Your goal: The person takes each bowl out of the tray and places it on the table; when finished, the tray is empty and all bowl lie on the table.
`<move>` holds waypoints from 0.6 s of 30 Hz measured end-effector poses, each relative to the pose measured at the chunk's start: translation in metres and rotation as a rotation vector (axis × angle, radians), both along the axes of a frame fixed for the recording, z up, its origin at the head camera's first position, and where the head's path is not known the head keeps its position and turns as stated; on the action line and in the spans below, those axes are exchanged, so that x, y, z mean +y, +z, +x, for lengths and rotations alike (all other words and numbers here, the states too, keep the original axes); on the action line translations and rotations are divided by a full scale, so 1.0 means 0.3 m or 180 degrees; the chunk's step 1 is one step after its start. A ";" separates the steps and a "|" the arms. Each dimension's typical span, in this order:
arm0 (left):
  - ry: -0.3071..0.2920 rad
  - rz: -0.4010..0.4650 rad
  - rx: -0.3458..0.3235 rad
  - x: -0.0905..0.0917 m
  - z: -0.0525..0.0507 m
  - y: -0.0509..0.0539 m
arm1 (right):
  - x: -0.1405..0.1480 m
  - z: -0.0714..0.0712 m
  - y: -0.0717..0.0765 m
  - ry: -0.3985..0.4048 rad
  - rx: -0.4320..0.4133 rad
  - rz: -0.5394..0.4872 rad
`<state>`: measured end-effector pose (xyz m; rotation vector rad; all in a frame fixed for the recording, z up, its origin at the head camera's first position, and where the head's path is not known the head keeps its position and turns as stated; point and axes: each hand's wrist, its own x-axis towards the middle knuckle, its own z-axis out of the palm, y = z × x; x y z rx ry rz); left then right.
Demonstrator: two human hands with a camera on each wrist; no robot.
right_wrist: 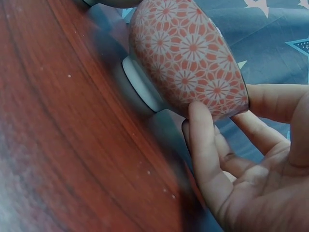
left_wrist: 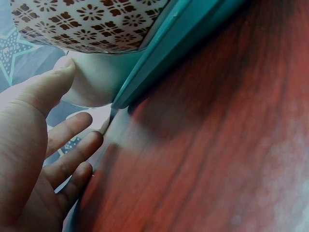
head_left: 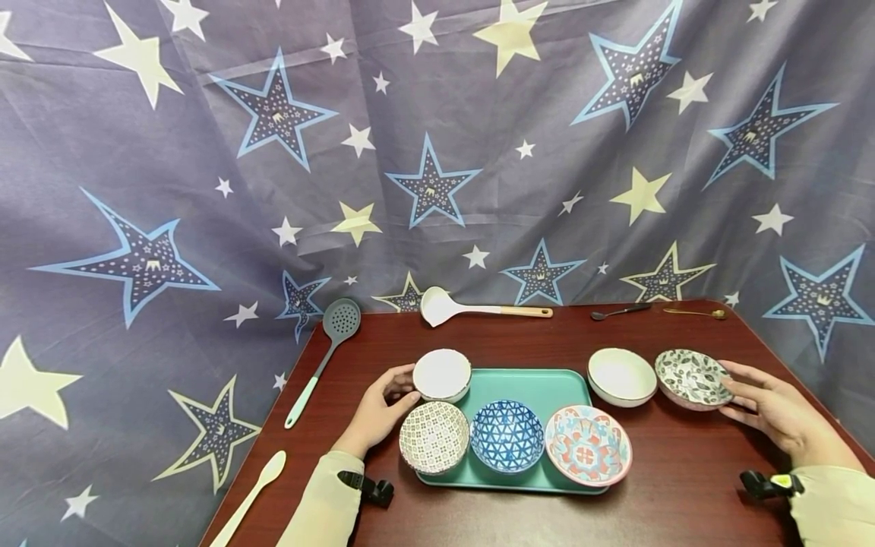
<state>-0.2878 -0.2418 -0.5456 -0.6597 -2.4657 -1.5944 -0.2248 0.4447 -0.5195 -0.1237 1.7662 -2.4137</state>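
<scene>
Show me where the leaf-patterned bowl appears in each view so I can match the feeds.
Head: leaf-patterned bowl, rightmost of the bowls, leafy inside showing.
Left wrist: not in it.
Right wrist: same bowl, upper centre, red-flowered outside showing.
Shared landmark: the red-brown table, in all three.

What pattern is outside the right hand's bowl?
The bowl has pale flowers on coral, clearest in the right wrist view.
</scene>
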 end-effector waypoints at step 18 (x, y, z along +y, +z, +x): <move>-0.0030 -0.0016 0.0068 0.000 0.004 0.001 | 0.007 -0.004 -0.009 0.0006 0.0015 0.0018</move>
